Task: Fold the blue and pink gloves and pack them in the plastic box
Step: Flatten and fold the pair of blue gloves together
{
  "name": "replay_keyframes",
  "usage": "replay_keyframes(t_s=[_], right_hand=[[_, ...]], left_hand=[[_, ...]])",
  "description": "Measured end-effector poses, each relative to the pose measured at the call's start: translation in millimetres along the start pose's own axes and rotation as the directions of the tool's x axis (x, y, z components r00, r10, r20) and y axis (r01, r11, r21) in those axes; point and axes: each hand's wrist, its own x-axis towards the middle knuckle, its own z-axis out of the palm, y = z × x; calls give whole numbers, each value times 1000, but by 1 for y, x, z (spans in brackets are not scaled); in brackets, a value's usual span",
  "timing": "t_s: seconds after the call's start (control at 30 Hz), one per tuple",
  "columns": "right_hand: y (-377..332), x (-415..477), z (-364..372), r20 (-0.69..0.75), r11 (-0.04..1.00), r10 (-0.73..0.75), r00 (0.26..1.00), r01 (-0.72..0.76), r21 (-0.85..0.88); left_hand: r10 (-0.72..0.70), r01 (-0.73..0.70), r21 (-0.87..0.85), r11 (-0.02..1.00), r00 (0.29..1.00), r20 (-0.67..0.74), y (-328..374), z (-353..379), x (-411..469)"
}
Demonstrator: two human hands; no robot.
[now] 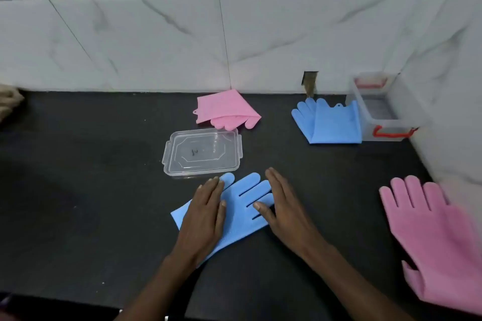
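Left hand (206,212): lower centre of frame; flat and spread, palm down on the cuff half of the near blue glove; grips nothing.
Right hand (280,200): just right of it; also flat and open, fingers together, thumb lying across the glove's finger slots; holds nothing.
Near blue glove (242,206): lower centre, laid out full length on the black counter (78,203), fingers toward the upper right, cuff toward the lower left. Unfolded. Looks like smoothing ahead of a first fold.
Near pink glove (433,234): lower right edge, flat, fingers up, partly cut off by the frame. Unfolded, untouched.
Clear lid (202,152): centre, just beyond the blue glove's fingertips, apart from it; appears to be a lid or shallow tray, cannot tell which; nothing lies on it.
Far pink glove (225,111): upper centre against the wall, doubled over, fingers showing under the flap. Counts as folded.
Far blue glove (328,122): upper right, doubled over, leaning against the plastic box (375,109).
Plastic box contents: box stands in the far right corner, red handle in front; no glove visible inside, though the interior is blurred.
Progress: two of four gloves folded, none packed.
Left to do: fold near blue, fold near pink, move all four into the box.
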Motion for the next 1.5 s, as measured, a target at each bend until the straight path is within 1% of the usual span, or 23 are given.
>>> replay_keyframes(t_s=[0.07,0.13,0.2,0.33,0.53,0.63,0.73,0.8,0.87,0.93,1.0,1.07,1.13,1.17,1.27,1.3,1.4,1.43,1.5], right_hand=[[4,-4,11,-9,1000,-8,1000,8,-18],[6,-7,20,6,999,6,1000,-6,-35],[8,-9,26,-1,1000,7,1000,-7,-22],[12,-12,28,15,997,-16,1000,17,-75],[14,-15,28,-3,995,-50,999,49,-86],[14,-15,29,-14,993,-65,998,64,-100],[16,-15,31,-30,990,-80,996,76,-123],[19,-15,33,-45,986,-92,995,84,-146],[21,-15,33,-81,985,-100,992,88,-150],[24,-15,32,-135,988,-84,987,65,-137],[27,-16,29,-171,989,-43,984,18,-146],[27,-18,26,-182,982,-7,983,-28,-187],[26,-20,25,-203,969,-11,979,-40,-244],[25,-20,25,-206,966,-21,978,-33,-257],[20,-23,24,-187,977,-33,982,-8,-214],[18,-24,24,-179,983,-40,983,6,-186],[15,-28,18,-217,997,-60,974,51,-50],[15,-29,16,-236,998,-60,970,61,-4],[17,-31,13,-257,990,-50,965,82,115]], left_hand=[[11,-9,37,999,999,-36,-5,5,-3],[-32,34,33,999,998,-47,-10,10,-4],[-47,48,31,998,997,-60,-14,15,-5],[-24,28,53,998,997,-79,-21,21,-6],[12,-5,69,998,994,-106,-23,22,-6],[-27,37,72,997,990,-138,-19,19,-6],[-69,96,130,987,977,-199,-16,17,-7],[-69,101,139,985,974,-218,-15,16,-8],[-71,97,93,991,966,-247,-14,15,-9],[-76,82,11,997,956,-283,-12,12,-11],[-55,34,-69,997,941,-334,-13,8,-16],[-22,-24,-114,993,925,-380,-16,5,-18],[-11,-52,-153,987,924,-383,-19,4,-18],[-9,-47,-147,988,934,-357,-19,3,-17],[9,-33,-90,995,966,-257,-23,7,-10],[22,-49,-99,994,965,-261,-24,8,-9],[46,-116,-170,979,927,-372,-23,6,-9],[25,-119,-214,970,917,-399,-22,4,-10],[-31,-101,-310,945,919,-394,-19,2,-12]])
